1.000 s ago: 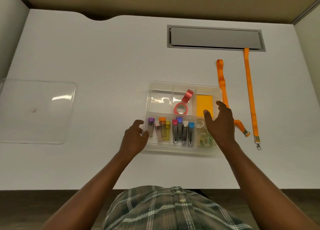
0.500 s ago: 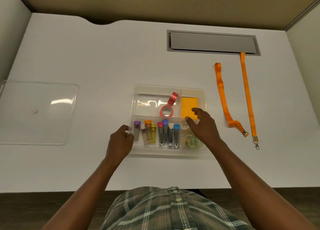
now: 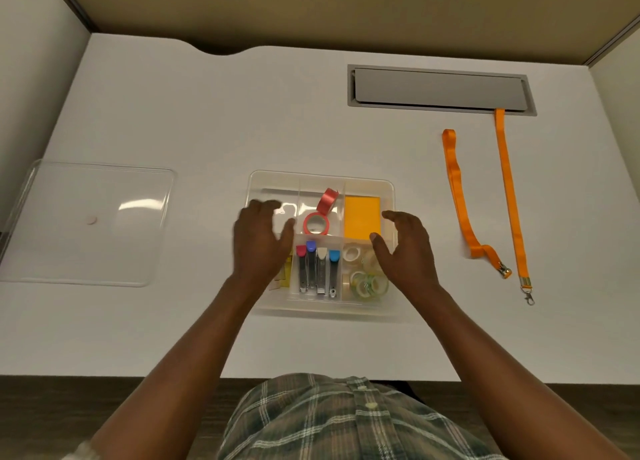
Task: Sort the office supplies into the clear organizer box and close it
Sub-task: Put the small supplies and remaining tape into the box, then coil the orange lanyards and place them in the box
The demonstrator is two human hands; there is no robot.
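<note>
- Writing on the supplies cannot be read; no brand or label is legible anywhere on the clear organizer box [image 3: 389, 196] or its contents
- Organizer box sits open at the middle of the white desk [image 3: 207, 113]; everything below is placed relative to it
- Left hand [image 3: 259, 245] hovers over the box's left compartments, fingers loosely spread and thumb out, pinching nothing; it hides most of the near-left compartment, where only a yellow edge shows beside the wrist
- Right hand [image 3: 405, 248] hovers over the box's right side, fingers curled and parted, gripping nothing; whether it touches the right wall cannot be told
- Red tape roll [image 3: 317, 222] lies in the far middle compartment, between the two hands, its loose end lifted
- Orange sticky notes [image 3: 362, 217] fill the far right compartment, just beyond the right thumb
- Four staplers [image 3: 317, 269] with pink, blue, white and light-blue caps stand side by side in the near middle compartment
- Clear tape rolls [image 3: 363, 279] lie in the near right compartment, partly under the right hand
- Clear lid [image 3: 86, 224] lies flat well to the left of the box
- Orange lanyard [image 3: 505, 196] lies well to the right of the box, one strap end at the grey cable hatch [image 3: 440, 89]
</note>
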